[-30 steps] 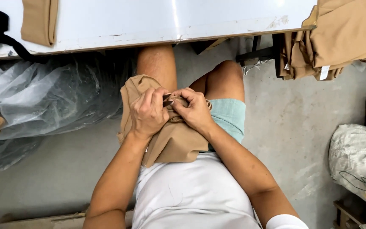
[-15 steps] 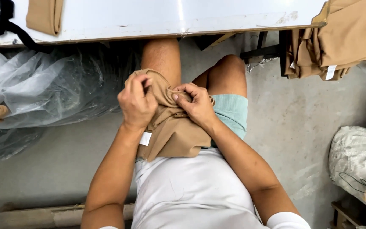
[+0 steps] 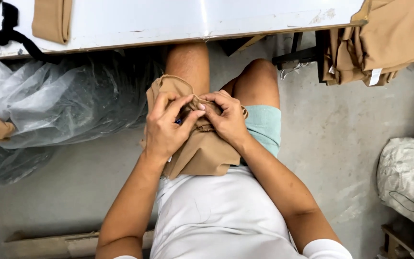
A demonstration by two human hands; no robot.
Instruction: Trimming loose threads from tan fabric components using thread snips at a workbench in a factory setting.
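A tan fabric garment (image 3: 200,153) lies bunched on my lap, over my thighs. My left hand (image 3: 166,127) grips its upper edge, fingers curled, with a small dark blue object peeking out between the fingers. My right hand (image 3: 226,117) pinches the same gathered edge from the right, fingertips meeting those of the left hand. I sit in a white shirt and light teal shorts (image 3: 264,127), knees pointing under the table.
A white table (image 3: 192,19) spans the top, with a folded tan piece (image 3: 51,19) and a black strap (image 3: 8,33) on it. A large clear plastic bag (image 3: 63,103) sits left. Tan garments (image 3: 384,43) hang at upper right. A white sack (image 3: 406,172) rests at right.
Both hands have kept working the garment's edge; the left hand shifted right and down so its fingertips now meet the right hand's at the gathered fabric.
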